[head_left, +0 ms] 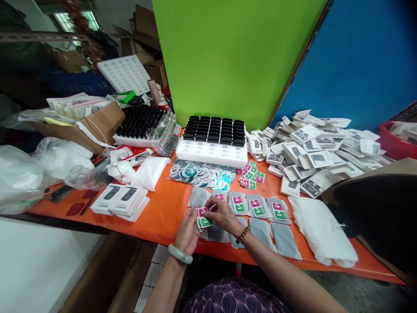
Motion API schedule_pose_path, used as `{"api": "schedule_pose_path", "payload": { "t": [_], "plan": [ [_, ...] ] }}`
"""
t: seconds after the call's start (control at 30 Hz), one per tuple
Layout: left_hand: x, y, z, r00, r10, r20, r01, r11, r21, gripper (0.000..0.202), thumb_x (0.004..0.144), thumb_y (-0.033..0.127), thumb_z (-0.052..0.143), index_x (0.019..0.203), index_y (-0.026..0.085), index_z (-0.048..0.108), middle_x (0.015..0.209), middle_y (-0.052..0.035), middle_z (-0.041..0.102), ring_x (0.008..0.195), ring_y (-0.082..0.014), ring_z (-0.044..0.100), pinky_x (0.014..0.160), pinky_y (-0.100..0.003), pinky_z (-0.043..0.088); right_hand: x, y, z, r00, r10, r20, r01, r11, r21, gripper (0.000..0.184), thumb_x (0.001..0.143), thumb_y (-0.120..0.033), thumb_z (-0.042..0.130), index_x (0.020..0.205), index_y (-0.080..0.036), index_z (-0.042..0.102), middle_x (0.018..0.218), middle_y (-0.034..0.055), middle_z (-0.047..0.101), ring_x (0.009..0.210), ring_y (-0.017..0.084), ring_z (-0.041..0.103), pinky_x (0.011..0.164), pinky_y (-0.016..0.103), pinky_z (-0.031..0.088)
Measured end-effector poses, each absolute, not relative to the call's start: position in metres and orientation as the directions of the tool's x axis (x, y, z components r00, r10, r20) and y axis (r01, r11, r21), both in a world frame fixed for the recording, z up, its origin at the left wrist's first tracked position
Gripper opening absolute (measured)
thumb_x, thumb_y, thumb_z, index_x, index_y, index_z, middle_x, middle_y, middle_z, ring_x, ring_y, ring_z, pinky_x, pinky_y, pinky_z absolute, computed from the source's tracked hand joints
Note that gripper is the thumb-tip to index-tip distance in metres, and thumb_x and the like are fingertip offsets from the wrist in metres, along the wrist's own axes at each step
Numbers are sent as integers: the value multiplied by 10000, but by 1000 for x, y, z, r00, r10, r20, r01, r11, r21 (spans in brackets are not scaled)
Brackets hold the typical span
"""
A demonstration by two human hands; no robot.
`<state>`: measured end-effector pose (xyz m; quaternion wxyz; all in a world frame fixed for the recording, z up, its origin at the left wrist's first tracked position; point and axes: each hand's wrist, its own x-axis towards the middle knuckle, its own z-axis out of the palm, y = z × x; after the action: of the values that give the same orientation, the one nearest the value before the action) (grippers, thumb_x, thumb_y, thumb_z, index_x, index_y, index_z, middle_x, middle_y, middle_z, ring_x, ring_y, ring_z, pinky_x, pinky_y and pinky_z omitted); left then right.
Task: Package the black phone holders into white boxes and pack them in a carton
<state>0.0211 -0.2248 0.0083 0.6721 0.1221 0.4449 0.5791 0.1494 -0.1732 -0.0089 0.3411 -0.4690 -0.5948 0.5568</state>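
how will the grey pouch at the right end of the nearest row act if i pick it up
The grey pouch is probably light, since it lies thin and flat. Its edges are likely floppy, as they look like thin film. It may slide if nudged, because the orange tabletop looks smooth and glossy.

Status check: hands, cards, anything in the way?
Left hand holding pink-and-green card stack; right hand fingering its top. Grey pouches in two rows, four back ones topped with cards. Hands hide some; nothing else blocking.
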Motion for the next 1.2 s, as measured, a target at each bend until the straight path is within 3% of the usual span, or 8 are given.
{"api": "schedule_pose_path", "payload": {
  "t": [0.43, 0.53, 0.63, 0.8, 0.9, 0.97, 1.1, 1.2],
  "plan": [
    [1, -231, 3, -174, 869, -463, -684, 232, 692, 322, 666, 201, 774, 939, 107, 629, 828, -77, 732, 720, -194, 701, 723, -324, 575, 123, -150, -24, -257, 964, -62, 117, -33, -993, 174, 673, -275, 655, 648, -194, 502, 577, -46, 513, 537, 109, 482, 512, 229, 411],
    [-3, -234, 1, -202, 845, -496, -673, 248, 697, 312, 672, 175, 758, 947, 114, 624, 839, -76, 732, 732, -211, 711, 698, -333, 585, 123, -133, -24, -247, 967, -59, 207, -7, -978, 167, 702, -262, 620, 657, -200, 472, 573, -52, 497, 511, 110, 490, 496, 231, 412],
    [-8, -239, -1, -209, 833, -513, -657, 269, 704, 319, 670, 183, 764, 950, 116, 626, 833, -74, 731, 750, -222, 718, 685, -327, 588, 121, -120, -20, -267, 964, 14, 387, 120, -914, 120, 729, -191, 582, 661, -197, 484, 608, -37, 522, 558, 122, 506, 527, 232, 399],
    [-11, -246, -1, -248, 821, -515, -623, 272, 733, 388, 595, 248, 832, 901, 125, 628, 799, -64, 733, 726, -223, 719, 649, -309, 583, 116, -118, -8, -257, 961, 102, 491, 221, -843, 96, 725, -97, 573, 753, -185, 548, 817, 27, 578, 703, 156, 519, 621, 262, 382],
    [-10, -248, 0, -258, 816, -517, -607, 280, 744, 450, 541, 293, 864, 887, 137, 622, 778, -49, 734, 700, -220, 718, 625, -302, 577, 120, -131, 1, -275, 949, 156, 546, 288, -787, 127, 785, -142, 576, 906, -178, 588, 990, 70, 577, 738, 159, 538, 644, 276, 396],
    [-9, -250, 2, -242, 820, -518, -606, 289, 741, 474, 522, 310, 872, 887, 144, 620, 758, -36, 731, 682, -215, 716, 624, -303, 574, 124, -144, 5, -350, 928, 129, 505, 303, -808, 111, 818, -220, 594, 922, -180, 601, 933, 54, 602, 729, 156, 558, 656, 278, 415],
    [-2, -253, 8, -188, 847, -497, -621, 289, 728, 481, 531, 321, 871, 903, 139, 627, 755, -30, 731, 707, -204, 714, 666, -296, 570, 129, -170, 4, -550, 826, -123, 267, 33, -963, 172, 762, -315, 671, 858, -188, 606, 726, -12, 617, 597, 131, 585, 564, 249, 444],
    [1, -257, 12, -157, 844, -513, -638, 310, 705, 477, 542, 324, 869, 907, 138, 626, 745, -37, 732, 728, -209, 715, 686, -296, 567, 129, -180, -4, -581, 786, -210, 90, -195, -977, 159, 729, -303, 661, 767, -185, 562, 640, -39, 582, 508, 113, 563, 505, 238, 449]
  ]
}}
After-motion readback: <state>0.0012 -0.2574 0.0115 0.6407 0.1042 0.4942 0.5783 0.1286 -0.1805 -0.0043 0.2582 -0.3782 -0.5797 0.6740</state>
